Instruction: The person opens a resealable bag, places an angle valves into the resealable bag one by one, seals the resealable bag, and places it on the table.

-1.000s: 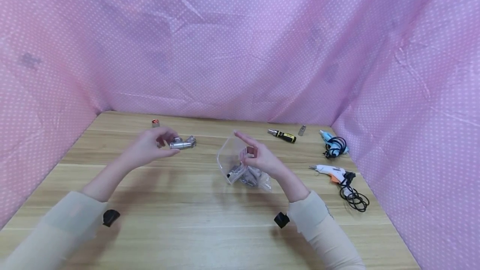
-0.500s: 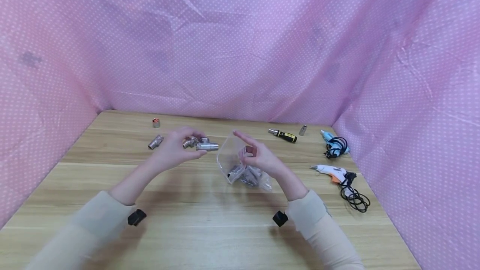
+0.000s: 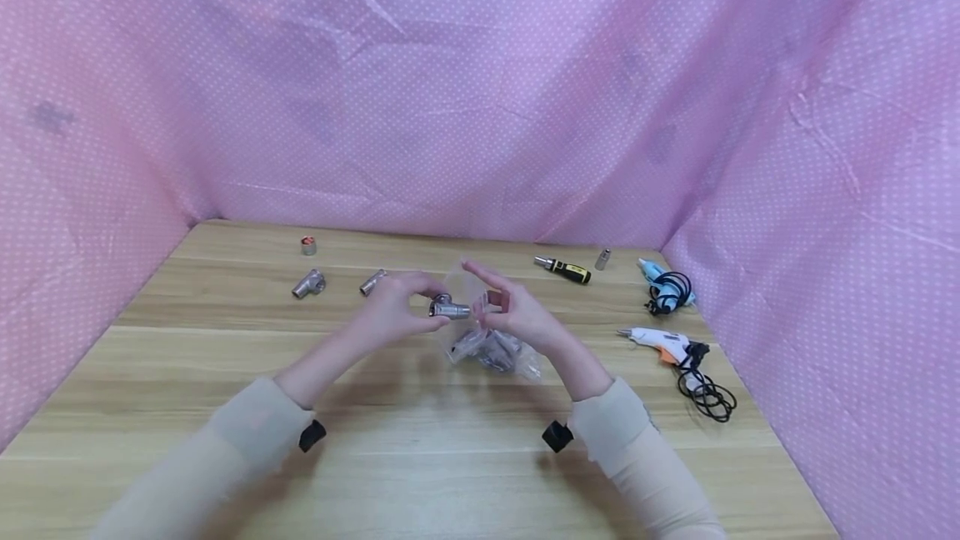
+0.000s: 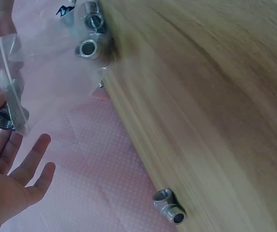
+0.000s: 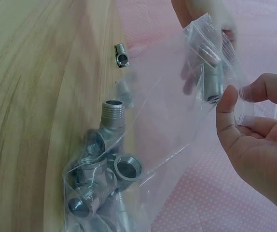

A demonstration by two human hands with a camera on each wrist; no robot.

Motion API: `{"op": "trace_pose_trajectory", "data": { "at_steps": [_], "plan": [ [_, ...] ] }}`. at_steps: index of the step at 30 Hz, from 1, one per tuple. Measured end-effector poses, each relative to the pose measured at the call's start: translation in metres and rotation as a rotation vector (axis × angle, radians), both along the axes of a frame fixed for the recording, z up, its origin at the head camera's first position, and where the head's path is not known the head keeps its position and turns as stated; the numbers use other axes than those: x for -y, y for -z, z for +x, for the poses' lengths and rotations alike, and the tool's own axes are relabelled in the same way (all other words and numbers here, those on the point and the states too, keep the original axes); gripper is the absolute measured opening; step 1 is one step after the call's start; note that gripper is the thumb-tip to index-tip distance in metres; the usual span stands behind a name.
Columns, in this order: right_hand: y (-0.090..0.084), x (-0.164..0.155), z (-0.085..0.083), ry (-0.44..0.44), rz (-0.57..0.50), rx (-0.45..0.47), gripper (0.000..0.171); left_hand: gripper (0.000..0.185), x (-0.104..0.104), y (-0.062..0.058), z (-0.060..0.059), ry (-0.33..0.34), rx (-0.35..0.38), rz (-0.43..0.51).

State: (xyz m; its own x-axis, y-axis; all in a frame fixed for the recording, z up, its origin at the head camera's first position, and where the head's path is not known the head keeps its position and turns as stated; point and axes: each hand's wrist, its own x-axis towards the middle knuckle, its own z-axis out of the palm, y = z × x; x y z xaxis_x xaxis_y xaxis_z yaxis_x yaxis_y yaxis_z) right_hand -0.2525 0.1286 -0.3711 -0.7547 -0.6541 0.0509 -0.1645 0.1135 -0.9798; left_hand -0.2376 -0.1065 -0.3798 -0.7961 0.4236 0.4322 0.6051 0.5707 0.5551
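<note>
My left hand (image 3: 397, 307) pinches a silver metal tee pipe fitting (image 3: 450, 309) between thumb and fingers. The fitting is at the mouth of a clear zip bag (image 3: 532, 363); in the right wrist view it shows through the plastic. My right hand (image 3: 522, 319) pinches the bag's rim between thumb and fingers, its index finger stretched out along the opening. Several threaded metal fittings (image 5: 112, 118) lie in the bottom of the bag, on the wooden table. Two more fittings lie left of the bag: one pipe fitting (image 3: 309, 283) and another, partly hidden fitting (image 3: 371, 282) behind my left hand.
A short round metal piece with red inside (image 3: 308, 246) stands at the back left. Back right lie a black-and-yellow screwdriver (image 3: 566, 270) and a small metal piece (image 3: 603, 259). A blue glue gun (image 3: 666, 283) and a white glue gun (image 3: 662, 340) with coiled cords lie right.
My left hand has carried the tee fitting rightward from the left side to the bag's mouth, uncovering fittings on the table. My right hand has stayed at the bag's rim.
</note>
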Motion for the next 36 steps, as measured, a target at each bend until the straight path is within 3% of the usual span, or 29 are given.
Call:
{"op": "trace_pose_trajectory", "data": {
  "at_steps": [5,11,17,25,36],
  "plan": [
    [0.001,0.000,0.000,-0.005,-0.011,-0.009,0.084,0.037,-0.005,0.007,-0.003,-0.004,-0.001,-0.013],
    [0.003,-0.001,-0.001,-0.014,-0.005,-0.013,0.085,0.049,-0.006,0.014,-0.005,0.004,-0.037,-0.016],
    [0.001,-0.002,0.001,-0.003,0.006,-0.025,0.084,0.049,-0.007,0.013,-0.004,0.024,-0.056,0.008],
    [0.003,-0.003,0.001,-0.007,0.010,-0.020,0.084,0.048,0.005,0.000,-0.001,0.054,-0.005,0.033],
    [0.004,-0.001,0.001,0.005,-0.007,-0.033,0.084,0.069,0.048,-0.025,-0.015,0.040,0.094,-0.051]
  ]
}}
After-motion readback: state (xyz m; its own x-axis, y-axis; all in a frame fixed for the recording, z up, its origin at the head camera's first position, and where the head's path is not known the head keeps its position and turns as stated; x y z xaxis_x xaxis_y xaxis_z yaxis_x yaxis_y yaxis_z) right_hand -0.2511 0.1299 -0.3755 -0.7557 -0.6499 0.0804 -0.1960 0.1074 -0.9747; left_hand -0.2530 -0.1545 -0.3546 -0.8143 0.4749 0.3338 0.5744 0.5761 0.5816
